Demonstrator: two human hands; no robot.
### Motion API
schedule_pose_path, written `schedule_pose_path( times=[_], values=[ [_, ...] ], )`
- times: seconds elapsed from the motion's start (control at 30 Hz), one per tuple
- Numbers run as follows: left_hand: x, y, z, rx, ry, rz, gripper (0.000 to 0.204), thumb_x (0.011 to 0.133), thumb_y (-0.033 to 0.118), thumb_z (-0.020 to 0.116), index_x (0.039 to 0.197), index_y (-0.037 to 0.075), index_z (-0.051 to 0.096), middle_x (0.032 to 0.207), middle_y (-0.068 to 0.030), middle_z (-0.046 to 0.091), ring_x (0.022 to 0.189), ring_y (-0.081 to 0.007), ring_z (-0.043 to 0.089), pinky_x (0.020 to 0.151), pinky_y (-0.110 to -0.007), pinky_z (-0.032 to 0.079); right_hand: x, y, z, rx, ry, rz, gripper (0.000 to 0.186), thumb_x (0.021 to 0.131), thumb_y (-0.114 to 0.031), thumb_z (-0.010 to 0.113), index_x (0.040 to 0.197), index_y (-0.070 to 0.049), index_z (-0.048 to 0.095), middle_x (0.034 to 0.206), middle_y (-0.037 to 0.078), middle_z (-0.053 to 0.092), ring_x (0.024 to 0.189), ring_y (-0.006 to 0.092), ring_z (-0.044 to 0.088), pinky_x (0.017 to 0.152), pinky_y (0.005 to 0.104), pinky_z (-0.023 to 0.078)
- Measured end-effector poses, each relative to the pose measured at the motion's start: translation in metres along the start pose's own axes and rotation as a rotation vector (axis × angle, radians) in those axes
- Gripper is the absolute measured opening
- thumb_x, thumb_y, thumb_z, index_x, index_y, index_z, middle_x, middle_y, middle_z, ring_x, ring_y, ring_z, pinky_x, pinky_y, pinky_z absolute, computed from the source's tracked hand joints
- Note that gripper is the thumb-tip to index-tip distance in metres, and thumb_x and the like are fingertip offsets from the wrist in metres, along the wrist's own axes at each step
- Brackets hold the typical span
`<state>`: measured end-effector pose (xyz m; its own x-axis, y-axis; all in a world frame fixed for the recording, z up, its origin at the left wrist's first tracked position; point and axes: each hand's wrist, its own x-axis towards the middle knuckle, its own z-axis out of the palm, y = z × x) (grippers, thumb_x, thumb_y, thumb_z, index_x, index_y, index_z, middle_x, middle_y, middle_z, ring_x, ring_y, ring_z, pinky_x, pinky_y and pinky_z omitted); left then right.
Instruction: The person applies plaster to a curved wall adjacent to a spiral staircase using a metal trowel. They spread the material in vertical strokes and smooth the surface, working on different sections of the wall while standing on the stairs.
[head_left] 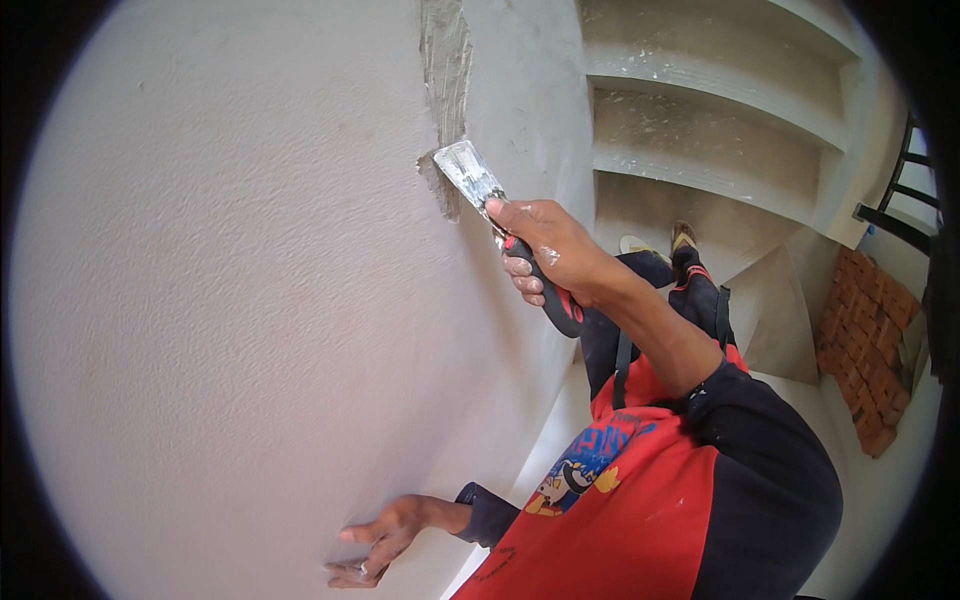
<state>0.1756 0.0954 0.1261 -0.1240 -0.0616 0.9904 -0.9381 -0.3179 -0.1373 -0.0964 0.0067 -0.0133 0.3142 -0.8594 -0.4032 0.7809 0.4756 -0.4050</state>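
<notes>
1. Nearest is a red and black shirt (650, 500), worn by the person.
2. The right hand (548, 240) is wrapped around a scraper (470, 172), thumb up by the blade.
3. The scraper is by the low end of a rough gray strip (447, 80) on the pale wall (250, 300) (I can't tell if it touches).
4. The left hand (380, 540) grips nothing I can see; its fingers are spread by the wall, lower down.
5. To do it well, I think: tilt the blade a bit, press evenly, and make long, smooth strokes.
6. Count: two hands, one scraper, one strip, one shirt, two sandals (683, 236), and too many bricks (870, 340) to count.
</notes>
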Motion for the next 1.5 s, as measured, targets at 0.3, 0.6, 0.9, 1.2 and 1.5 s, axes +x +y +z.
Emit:
schedule_pose_path(
  times=[0.3,0.6,0.9,1.2,1.5],
  values=[
    [-0.006,-0.004,0.008,-0.113,0.070,0.045,0.047,0.087,0.025,0.060,0.123,-0.002,0.047,0.127,-0.0195,0.040,0.129,-0.0331,0.029,0.102,-0.046,0.027,0.006,-0.002,-0.008,0.152,-0.067,0.045,0.043,0.091,-0.049,0.054,0.076,-0.011,0.040,0.055,-0.003,0.040,0.041,0.0074,0.041,0.036,0.0251,0.038],
    [-0.012,0.016,0.031,-0.096,0.058,0.035,0.049,0.084,0.032,0.062,0.118,-0.001,0.052,0.133,-0.0197,0.039,0.128,-0.0316,0.030,0.101,-0.044,0.027,0.029,-0.020,-0.007,0.097,0.147,-0.153,0.042,0.090,-0.048,0.056,0.074,-0.013,0.040,0.056,-0.002,0.041,0.042,0.0069,0.039,0.039,0.0237,0.036],
    [-0.010,0.007,0.019,-0.020,0.033,0.056,0.046,0.086,0.023,0.060,0.121,-0.005,0.048,0.131,-0.0183,0.040,0.130,-0.0333,0.029,0.101,-0.045,0.026,0.014,0.002,-0.002,-0.005,0.053,-0.052,0.038,0.094,-0.043,0.051,0.076,-0.012,0.039,0.057,-0.002,0.041,0.043,0.0078,0.041,0.039,0.0248,0.037],
    [0.002,0.005,-0.004,-0.039,0.064,0.055,0.046,0.086,0.025,0.060,0.120,-0.004,0.049,0.132,-0.0201,0.037,0.129,-0.0330,0.029,0.101,-0.046,0.028,-0.001,-0.001,0.005,0.148,-0.047,0.079,0.040,0.092,-0.046,0.053,0.076,-0.012,0.039,0.056,-0.003,0.039,0.043,0.0073,0.039,0.037,0.0252,0.036],
    [-0.012,-0.002,0.012,-0.156,0.080,0.064,0.046,0.086,0.027,0.061,0.120,-0.002,0.051,0.130,-0.0208,0.039,0.127,-0.0320,0.030,0.101,-0.046,0.028,0.015,0.007,0.001,0.203,-0.010,0.003,0.039,0.093,-0.046,0.052,0.077,-0.012,0.043,0.053,-0.004,0.040,0.038,0.0046,0.036,0.034,0.0215,0.033]
  ],
)
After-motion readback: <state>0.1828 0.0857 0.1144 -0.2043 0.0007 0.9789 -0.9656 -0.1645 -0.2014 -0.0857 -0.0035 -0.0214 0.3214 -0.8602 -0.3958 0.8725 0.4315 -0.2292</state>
